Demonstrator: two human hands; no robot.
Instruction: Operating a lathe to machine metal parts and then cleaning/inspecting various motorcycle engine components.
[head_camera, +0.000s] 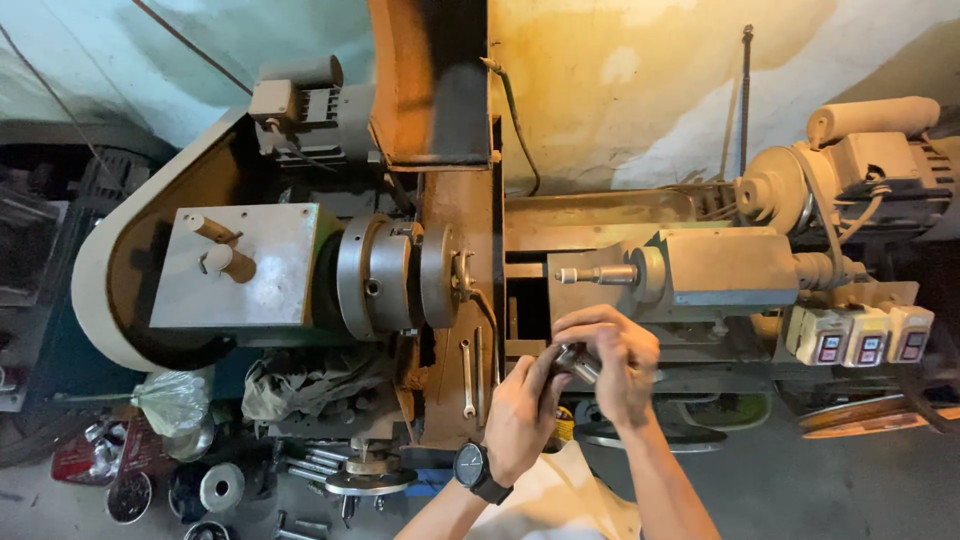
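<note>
Your left hand (522, 415), the one with the black wristwatch (472, 468), and your right hand (618, 362) meet in front of the lathe, and between them sits a small metal cylinder (577, 362). Your left grip pinches its near end between thumb and fingertips; your right grip curls over the far end, fingers pressed on it, so only a short bright stretch of the part shows between the two grips. Just above your right grip, apart from it, the tailstock (700, 272) points its narrow spindle (598, 274) leftward. Farther left of both grips stands the round steel chuck (378, 275), and beyond that the grey headstock box (240, 265) with two wooden-coloured handles. Just left of your left grip a wrench (467, 378) lies on the rusty lathe bed (440, 400). To the right of your right grip, well apart, three pale switch boxes (865, 335) sit in a row. Below and left of your left grip, loose metal discs and rods (330, 470) lie scattered on the floor.
</note>
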